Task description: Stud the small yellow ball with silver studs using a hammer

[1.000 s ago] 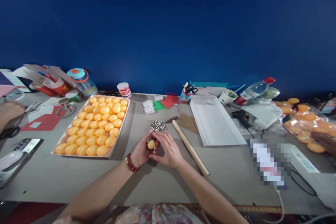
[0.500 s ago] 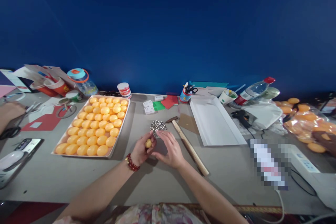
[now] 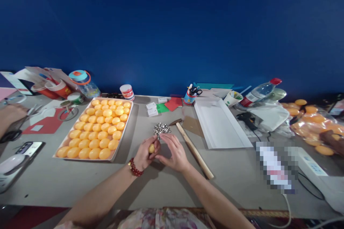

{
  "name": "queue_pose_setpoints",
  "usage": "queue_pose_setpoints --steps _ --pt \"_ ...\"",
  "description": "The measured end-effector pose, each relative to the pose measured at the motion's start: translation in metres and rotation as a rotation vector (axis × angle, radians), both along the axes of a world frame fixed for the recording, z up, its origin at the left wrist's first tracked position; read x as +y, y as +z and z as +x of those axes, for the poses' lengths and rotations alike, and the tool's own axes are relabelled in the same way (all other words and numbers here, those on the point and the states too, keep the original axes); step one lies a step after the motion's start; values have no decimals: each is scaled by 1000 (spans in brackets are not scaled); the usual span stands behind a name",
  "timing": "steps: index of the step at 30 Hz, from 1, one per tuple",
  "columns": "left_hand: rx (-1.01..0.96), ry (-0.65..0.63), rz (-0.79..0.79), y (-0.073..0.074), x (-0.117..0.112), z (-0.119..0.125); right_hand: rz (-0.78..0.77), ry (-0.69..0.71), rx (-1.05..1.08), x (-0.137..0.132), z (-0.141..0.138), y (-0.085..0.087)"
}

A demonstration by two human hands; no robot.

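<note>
My left hand (image 3: 145,154), with a red bead bracelet, is closed round a yellow-orange ball (image 3: 152,148), mostly covered by the fingers. Close by on the right, my right hand (image 3: 174,153) is open, its fingers stretched toward a pile of small shiny metal pieces (image 3: 161,128). Whether its fingertips touch the pile I cannot tell. Right of the pile lies a hammer (image 3: 193,150) with a wooden handle. To the left, a shallow box (image 3: 56,157) holds rows of orange balls (image 3: 94,139).
A white tray (image 3: 224,125) lies at right, near a plastic bottle (image 3: 259,93) and a glue gun (image 3: 247,120). Small white boxes (image 3: 152,109) and red paper (image 3: 174,103) lie behind the pile. Other people's hands show at left (image 3: 12,116) and right (image 3: 331,141), the latter by bagged balls (image 3: 314,125).
My left hand has turned the ball slightly, and less of it shows. My right hand stays almost where it was.
</note>
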State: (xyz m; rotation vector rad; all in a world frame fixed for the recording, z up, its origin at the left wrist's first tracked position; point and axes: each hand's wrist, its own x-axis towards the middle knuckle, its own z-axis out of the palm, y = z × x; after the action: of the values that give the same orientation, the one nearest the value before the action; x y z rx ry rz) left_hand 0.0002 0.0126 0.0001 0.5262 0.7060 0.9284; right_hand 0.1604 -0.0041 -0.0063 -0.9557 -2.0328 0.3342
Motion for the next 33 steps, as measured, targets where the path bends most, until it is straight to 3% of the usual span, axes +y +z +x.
queue_pose_setpoints --steps 9,14,18,22,26,30,33 --pt "0 24 -5 0 -1 2 7 -10 2 -1 -1 2" --pt "-184 -92 -46 6 -2 4 28 -15 -18 0 0 1" --pt "-244 -63 41 3 -1 6 -4 -32 -16 5 4 4" --pt "-88 -22 140 -3 -2 2 12 -96 64 8 8 5" --pt "112 16 341 -4 -4 -1 17 -109 132 8 9 4" --pt "294 67 547 -4 -4 -2 37 -99 109 6 10 2" --pt "352 71 617 -6 -3 -3 39 -107 93 4 9 1"
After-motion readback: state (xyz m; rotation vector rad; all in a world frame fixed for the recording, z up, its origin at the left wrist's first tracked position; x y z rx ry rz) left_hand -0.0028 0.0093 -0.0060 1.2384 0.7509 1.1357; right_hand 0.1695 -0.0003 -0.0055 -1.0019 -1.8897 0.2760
